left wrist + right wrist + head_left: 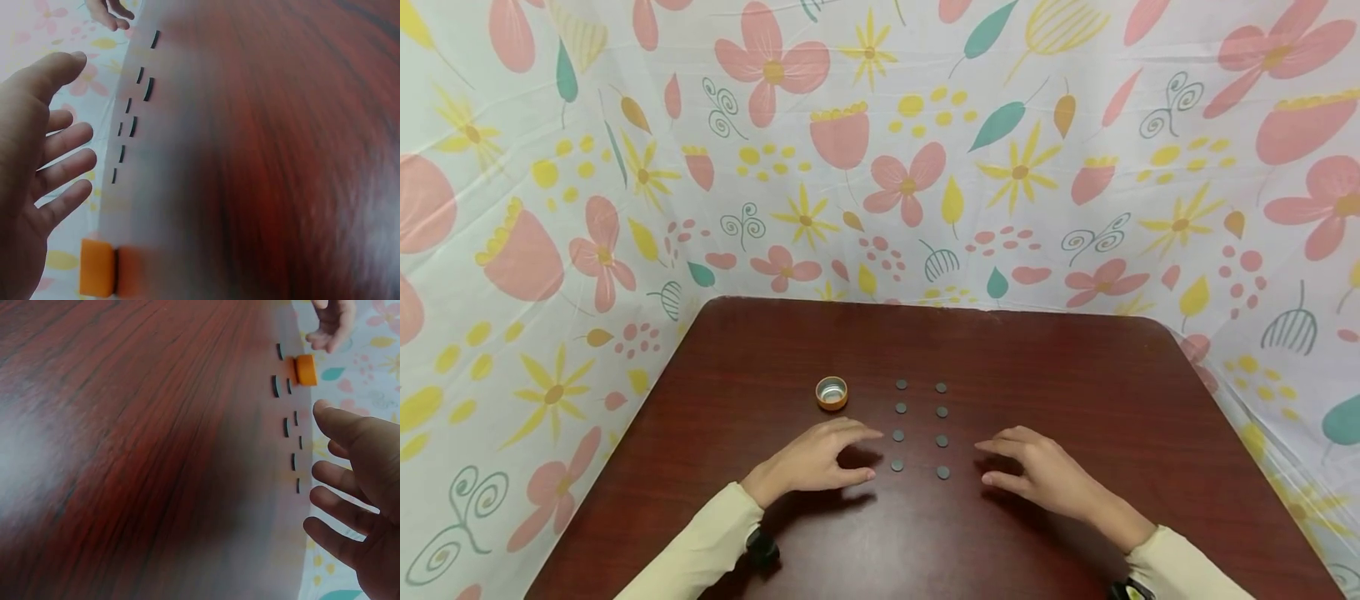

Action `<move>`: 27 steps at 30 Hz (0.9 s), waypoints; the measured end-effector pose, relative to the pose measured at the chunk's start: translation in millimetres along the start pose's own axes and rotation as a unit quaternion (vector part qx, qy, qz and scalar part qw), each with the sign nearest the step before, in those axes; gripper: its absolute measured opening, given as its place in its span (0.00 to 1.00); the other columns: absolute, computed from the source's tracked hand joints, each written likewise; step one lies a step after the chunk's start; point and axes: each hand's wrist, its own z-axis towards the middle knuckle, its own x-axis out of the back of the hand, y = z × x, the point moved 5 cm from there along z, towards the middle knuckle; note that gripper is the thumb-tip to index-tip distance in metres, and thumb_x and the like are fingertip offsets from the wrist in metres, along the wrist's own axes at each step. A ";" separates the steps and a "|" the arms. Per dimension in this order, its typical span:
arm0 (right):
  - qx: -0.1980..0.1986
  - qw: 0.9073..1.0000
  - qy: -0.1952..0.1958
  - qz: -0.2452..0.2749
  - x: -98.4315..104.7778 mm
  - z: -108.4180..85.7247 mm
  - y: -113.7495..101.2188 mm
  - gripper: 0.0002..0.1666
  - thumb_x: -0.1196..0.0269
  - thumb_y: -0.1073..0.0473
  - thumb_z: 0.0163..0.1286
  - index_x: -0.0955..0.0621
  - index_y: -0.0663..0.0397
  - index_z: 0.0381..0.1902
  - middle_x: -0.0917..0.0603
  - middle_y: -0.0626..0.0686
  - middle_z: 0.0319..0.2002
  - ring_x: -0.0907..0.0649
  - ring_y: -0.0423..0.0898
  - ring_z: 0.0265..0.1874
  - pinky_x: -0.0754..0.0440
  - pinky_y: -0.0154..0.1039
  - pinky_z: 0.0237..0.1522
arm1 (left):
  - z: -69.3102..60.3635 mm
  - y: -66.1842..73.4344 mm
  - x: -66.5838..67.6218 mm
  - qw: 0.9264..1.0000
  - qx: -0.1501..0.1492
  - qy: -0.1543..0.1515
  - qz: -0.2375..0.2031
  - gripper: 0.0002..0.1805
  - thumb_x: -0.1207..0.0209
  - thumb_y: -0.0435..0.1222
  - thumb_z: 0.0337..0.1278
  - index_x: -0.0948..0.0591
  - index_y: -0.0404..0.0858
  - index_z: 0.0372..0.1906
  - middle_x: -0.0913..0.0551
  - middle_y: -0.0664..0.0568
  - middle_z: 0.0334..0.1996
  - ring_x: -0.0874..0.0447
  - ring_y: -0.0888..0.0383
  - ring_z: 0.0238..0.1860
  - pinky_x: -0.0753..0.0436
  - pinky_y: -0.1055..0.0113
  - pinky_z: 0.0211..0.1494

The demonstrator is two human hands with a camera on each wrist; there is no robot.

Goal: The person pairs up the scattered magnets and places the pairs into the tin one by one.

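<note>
Dark round discs lie flat on the table in two columns, the left column with a disc (898, 436) near my left fingertips and the right with a disc (942, 441) near my right. My left hand (820, 457) hovers left of them, fingers relaxed and apart, holding nothing. On the other side my right hand (1045, 475) is held the same way, thumb and fingers spread, touching no disc. A small round orange tin (831, 393) with a silvery inside stands behind my left hand; the left wrist view shows the tin (97, 267) from the side.
The dark red-brown wooden table (1037, 358) reflects light near its front. A white cloth (865, 242) printed with flowers and leaves hangs behind it and along both sides. Dark bands sit on both wrists, over pale sleeves (700, 542).
</note>
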 end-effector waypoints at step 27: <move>-0.021 0.996 -0.008 0.089 -42.6 22.1 -7.2 0.14 0.24 0.51 0.62 0.09 0.47 0.45 0.16 0.38 0.36 0.22 0.36 0.34 0.24 0.32 0.32 | 28.5 -17.1 -38.8 0.990 0.032 -0.005 -0.135 0.14 0.30 0.47 0.62 0.10 0.51 0.51 0.20 0.68 0.35 0.24 0.69 0.34 0.22 0.74 0.40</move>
